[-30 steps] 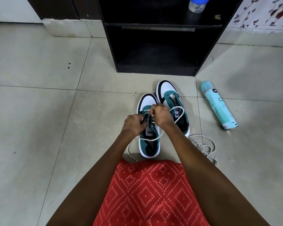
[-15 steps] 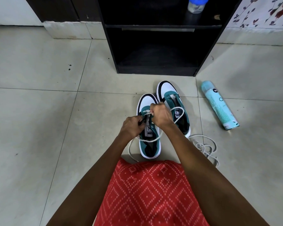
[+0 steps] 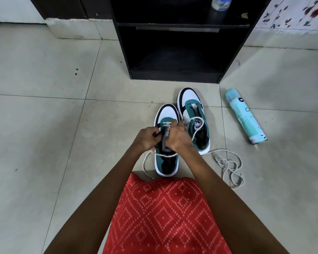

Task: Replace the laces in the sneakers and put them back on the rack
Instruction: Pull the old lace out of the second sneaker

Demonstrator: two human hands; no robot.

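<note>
Near sneaker (image 3: 166, 114): L hand (image 3: 147, 137), R hand (image 3: 179, 137) pinch lace (image 3: 165, 155) at eyelets; R crept toe-ward. Still threading, slack below grip.

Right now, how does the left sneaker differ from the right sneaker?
The left sneaker has a lace crossing its front eyelets; the right sneaker's eyelets look bare, a loose loop lying over its tongue. The left hand grips the left sneaker and the right hand pinches its lace; no hand grips the right sneaker. The left sneaker sits nearer the person than the right. Both are teal, white and black, toes toward the rack.
</note>
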